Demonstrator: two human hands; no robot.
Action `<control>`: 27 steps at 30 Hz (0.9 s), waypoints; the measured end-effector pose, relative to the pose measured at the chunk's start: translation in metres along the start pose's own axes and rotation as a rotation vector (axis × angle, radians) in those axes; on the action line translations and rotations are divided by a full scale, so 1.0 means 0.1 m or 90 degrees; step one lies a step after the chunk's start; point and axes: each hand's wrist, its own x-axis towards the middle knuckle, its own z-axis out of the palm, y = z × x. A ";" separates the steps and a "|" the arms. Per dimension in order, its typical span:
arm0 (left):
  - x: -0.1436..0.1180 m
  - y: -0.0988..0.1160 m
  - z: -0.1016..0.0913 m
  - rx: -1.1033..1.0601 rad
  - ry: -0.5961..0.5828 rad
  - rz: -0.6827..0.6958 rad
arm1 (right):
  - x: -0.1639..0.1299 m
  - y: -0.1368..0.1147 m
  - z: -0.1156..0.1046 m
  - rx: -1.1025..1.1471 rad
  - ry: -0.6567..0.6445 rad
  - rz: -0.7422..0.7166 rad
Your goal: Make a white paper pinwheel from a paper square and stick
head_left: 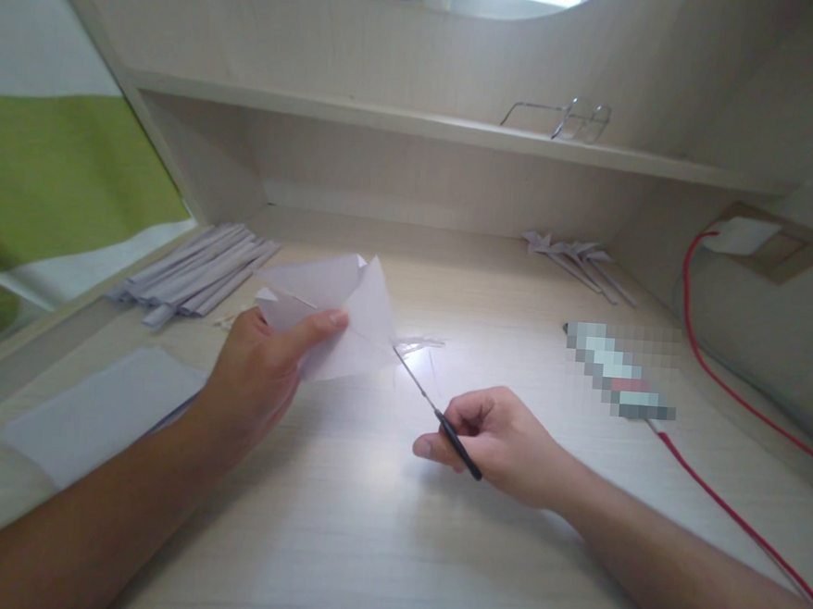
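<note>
My left hand holds a folded white paper above the desk, thumb across its front and fingers behind it. Parts of the paper stand up in pointed flaps. In my right hand is a pair of scissors with black handles; fingers and thumb are curled at the handles. The scissors point up and left, their tip at the paper's right edge. Whether the blades are cutting into it I cannot tell. Thin clear strips lie on the desk just behind the paper.
Rolled paper sticks are heaped at the back left, above flat white sheets. Paper pinwheel-like pieces on sticks lie at the back right. A pixelated phone with a red cable is on the right. Glasses rest on the shelf.
</note>
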 end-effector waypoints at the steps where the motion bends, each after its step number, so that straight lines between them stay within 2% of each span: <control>1: 0.01 -0.01 -0.01 0.001 0.002 0.001 | 0.00 -0.01 -0.02 -0.025 -0.010 0.010; 5: 0.04 -0.03 -0.04 0.012 0.012 0.014 | 0.00 -0.07 -0.12 -0.137 -0.034 0.038; 8: 0.03 -0.05 -0.06 0.051 -0.012 -0.013 | 0.01 -0.10 -0.20 -0.104 0.079 -0.010; 10: 0.01 -0.07 -0.07 0.141 -0.115 -0.098 | 0.03 -0.11 -0.23 -0.012 0.180 -0.085; 12: -0.03 -0.09 -0.08 0.240 -0.248 -0.182 | 0.03 -0.11 -0.24 0.084 0.213 -0.146; 14: -0.07 -0.12 -0.07 0.296 -0.347 -0.227 | 0.03 -0.12 -0.23 0.142 0.168 -0.161; 17: -0.11 -0.14 -0.04 0.307 -0.421 -0.260 | 0.00 -0.12 -0.19 0.156 0.078 -0.148; 20: -0.10 -0.13 -0.02 0.312 -0.435 -0.270 | -0.04 -0.12 -0.15 0.119 0.065 -0.152; 27: -0.04 -0.07 -0.03 0.315 -0.343 -0.160 | -0.05 -0.10 -0.14 0.015 0.081 -0.142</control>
